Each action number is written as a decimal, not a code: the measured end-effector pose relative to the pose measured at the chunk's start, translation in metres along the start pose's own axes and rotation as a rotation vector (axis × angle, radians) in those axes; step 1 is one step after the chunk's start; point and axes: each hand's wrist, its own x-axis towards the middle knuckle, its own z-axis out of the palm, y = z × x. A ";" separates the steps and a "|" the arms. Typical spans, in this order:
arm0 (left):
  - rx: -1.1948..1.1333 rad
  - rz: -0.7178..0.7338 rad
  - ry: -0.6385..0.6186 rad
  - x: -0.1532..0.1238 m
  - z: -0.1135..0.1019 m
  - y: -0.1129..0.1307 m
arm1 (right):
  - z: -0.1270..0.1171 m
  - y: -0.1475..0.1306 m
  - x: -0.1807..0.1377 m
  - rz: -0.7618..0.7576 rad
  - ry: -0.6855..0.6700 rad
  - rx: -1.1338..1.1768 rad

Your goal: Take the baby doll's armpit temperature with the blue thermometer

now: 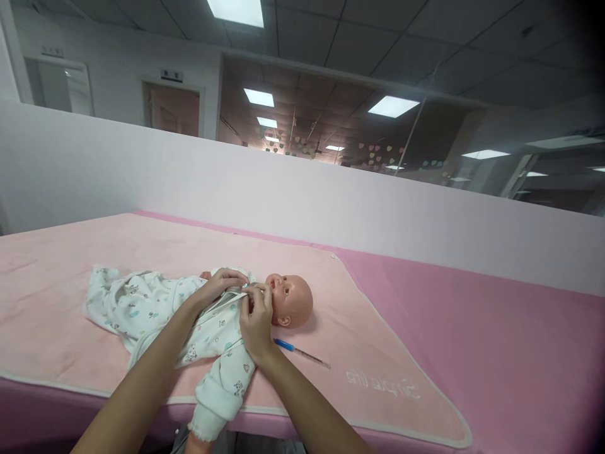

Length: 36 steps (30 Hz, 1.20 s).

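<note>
A baby doll (289, 299) lies on its back on a light pink blanket (70, 265), head to the right. It wears a white printed romper (142, 302). My left hand (218, 285) rests curled on the doll's chest, gripping the romper's collar edge. My right hand (258, 321) pinches the romper fabric at the doll's neck, just below the chin. One sleeved doll arm (222, 388) hangs over the near table edge.
A blue-capped thin pen-like stick (302, 353) lies on the blanket right of my right wrist. The blanket lies on a darker pink tabletop (496, 340). A white partition wall (331, 195) runs behind the table, with glass office walls beyond.
</note>
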 end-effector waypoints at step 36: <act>0.143 -0.046 -0.133 -0.006 -0.010 -0.001 | 0.003 0.001 -0.002 0.207 0.026 0.112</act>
